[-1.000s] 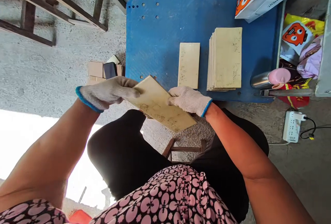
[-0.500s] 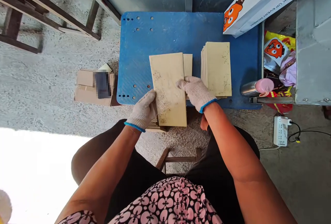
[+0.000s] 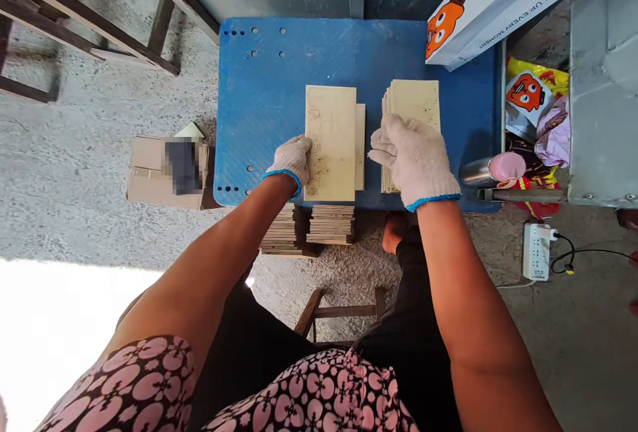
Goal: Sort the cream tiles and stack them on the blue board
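A pale rectangular board (image 3: pixel 331 139) lies on the blue table (image 3: pixel 269 86), on top of another like it whose right edge shows. My left hand (image 3: pixel 292 161), in a white knit glove, rests against the board's lower left edge with fingers curled on it. My right hand (image 3: pixel 413 156), also gloved, lies on a stack of the same boards (image 3: pixel 413 96) to the right, fingers bent over the stack's left edge. Both hands are a short way apart, one on each pile.
Two stacks of thin boards (image 3: pixel 309 227) sit on the floor under the table's near edge. A cardboard box (image 3: pixel 149 173) lies left, a white printed carton (image 3: pixel 498 0) at the table's far right. A metal flask (image 3: pixel 491 169), bags and a power strip (image 3: pixel 535 251) are at right. A wooden stool (image 3: pixel 343 312) stands below.
The board that both hands held over my lap has been carried forward and laid on the single board on the table. My right hand has let go and moved onto the right stack.
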Demonstrator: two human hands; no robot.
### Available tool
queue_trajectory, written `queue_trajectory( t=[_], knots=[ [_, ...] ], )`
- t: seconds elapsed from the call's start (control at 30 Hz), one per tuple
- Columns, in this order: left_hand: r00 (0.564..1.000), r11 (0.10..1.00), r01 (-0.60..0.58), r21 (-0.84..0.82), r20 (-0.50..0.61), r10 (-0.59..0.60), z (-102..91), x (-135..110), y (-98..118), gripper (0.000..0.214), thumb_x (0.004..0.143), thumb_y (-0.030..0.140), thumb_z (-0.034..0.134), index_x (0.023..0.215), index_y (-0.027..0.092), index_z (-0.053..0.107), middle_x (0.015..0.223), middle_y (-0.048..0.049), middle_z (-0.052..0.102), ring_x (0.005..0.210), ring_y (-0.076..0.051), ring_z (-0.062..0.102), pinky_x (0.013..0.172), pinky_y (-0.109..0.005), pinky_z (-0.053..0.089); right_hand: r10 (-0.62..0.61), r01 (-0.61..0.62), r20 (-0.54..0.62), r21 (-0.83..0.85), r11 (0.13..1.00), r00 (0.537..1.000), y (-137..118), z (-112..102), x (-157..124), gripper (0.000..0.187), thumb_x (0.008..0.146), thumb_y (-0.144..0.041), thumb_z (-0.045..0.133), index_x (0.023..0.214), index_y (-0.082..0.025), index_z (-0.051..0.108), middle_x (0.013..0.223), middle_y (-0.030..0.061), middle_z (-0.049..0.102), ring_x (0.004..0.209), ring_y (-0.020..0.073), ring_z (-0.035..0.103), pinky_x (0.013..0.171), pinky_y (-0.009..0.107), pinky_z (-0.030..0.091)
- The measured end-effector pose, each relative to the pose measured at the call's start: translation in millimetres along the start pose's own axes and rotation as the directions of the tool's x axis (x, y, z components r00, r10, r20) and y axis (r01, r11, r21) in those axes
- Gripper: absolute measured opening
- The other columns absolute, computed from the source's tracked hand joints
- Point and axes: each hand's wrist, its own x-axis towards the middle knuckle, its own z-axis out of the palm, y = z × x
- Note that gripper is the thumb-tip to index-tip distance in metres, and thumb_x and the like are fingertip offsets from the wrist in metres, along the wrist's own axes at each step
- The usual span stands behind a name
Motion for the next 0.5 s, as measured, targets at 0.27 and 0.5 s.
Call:
queue_trajectory(
  t=[0.27,0.5],
  knots=[
    [0.996,0.994,0.081,0.068,-0.026,-0.08,37.6,41,-30,0.016,0.075,0.016,0.07,0.083,0.022,0.058,0.102,-0.0059,0.069,0.11,-0.022,0.067,0.099,-0.033,0.055,-0.025,0.025,-0.001,0.009,1.0,1.0,-1,-16,6,0.024,0.094,-0.049,0.058,0.091,-0.025,0.058,0.085,0.0024,0.062,0.09,0.0173,0.066,0.082,0.031,0.057],
    [0.989,0.985,0.125,0.116,-0.098,-0.114,38.5,64,-47,0.016,0.075,0.011,0.066,0.081,0.023,0.058,0.101,-0.0021,0.069,0.104,-0.02,0.065,0.098,-0.03,0.054,-0.004,0.004,0.029,-0.015,1.0,1.0,-2,-20,4,0.027,0.095,-0.05,0.057,0.086,-0.025,0.054,0.084,0.0009,0.059,0.09,0.0157,0.064,0.083,0.028,0.057]
  ],
)
